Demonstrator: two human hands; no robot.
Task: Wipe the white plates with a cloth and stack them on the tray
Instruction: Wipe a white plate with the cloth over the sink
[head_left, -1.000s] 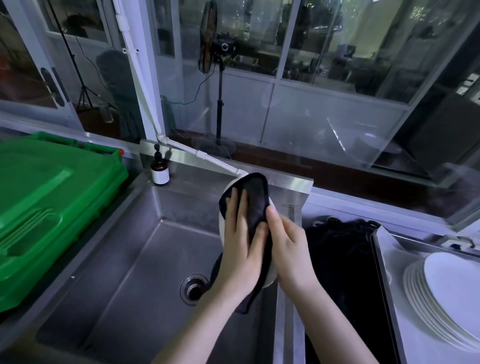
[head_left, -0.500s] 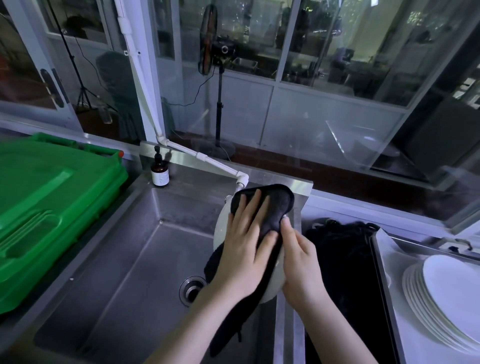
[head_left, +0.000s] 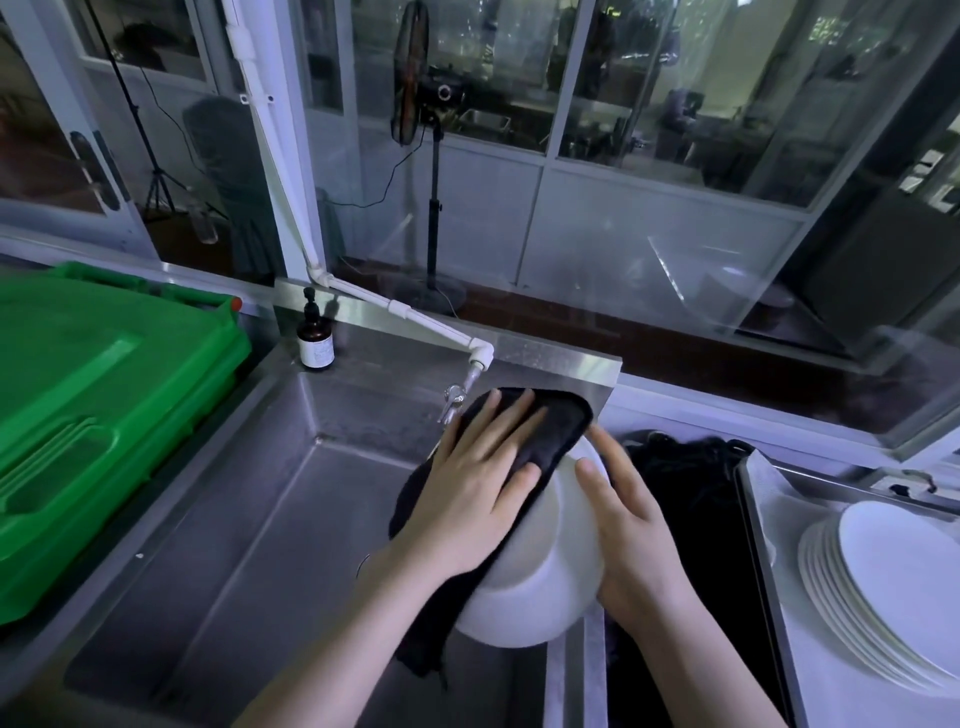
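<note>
1. A white plate is held tilted above the right rim of a steel sink.
2. A black cloth covers it from 9 to 12 o'clock.
3. The left hand presses the cloth flat, fingers spread.
4. The right hand pinches the 3 o'clock rim, thumb in front.
5. A stack of plates lies on a tray at 3 o'clock.

Brushed steel sink, matt black cloth, glossy, probably ceramic plate
</note>
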